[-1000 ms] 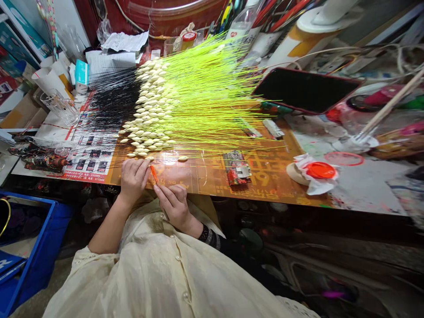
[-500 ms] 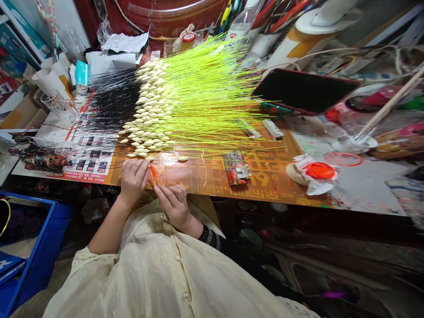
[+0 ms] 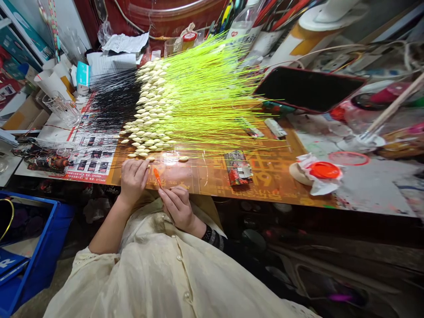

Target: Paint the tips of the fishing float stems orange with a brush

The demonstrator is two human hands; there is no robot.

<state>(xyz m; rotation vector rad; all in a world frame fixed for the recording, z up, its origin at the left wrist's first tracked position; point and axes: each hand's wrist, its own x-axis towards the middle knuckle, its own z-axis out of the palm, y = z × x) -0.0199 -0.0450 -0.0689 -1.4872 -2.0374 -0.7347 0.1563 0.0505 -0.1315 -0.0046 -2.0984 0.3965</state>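
My left hand [image 3: 133, 176] rests at the front table edge, fingers pinched together. One pale seed-shaped body touches or lies just beyond its fingertips; what the fingers hold is hidden. My right hand [image 3: 179, 206] is closed on a slim orange-tipped tool [image 3: 157, 176], its orange end pointing up and left, apart from the left fingers. Beyond both hands lies a dense row of fishing floats [image 3: 152, 106] with cream bodies, thin black stems to the left and fine yellow-green tips to the right. A single cream body [image 3: 183, 159] lies in front of the row.
A round orange-topped pot wrapped in white paper [image 3: 324, 171] stands at the right. Behind it leans a dark-screened phone [image 3: 311, 88]. A paint-stained block [image 3: 238, 168] lies near the front edge. A glass mug [image 3: 62, 108] stands left; a blue crate [image 3: 54, 238] sits below the table.
My right hand has drawn slightly right and down, and the orange tip has come away from the left fingers. My left hand has stayed nearly still.
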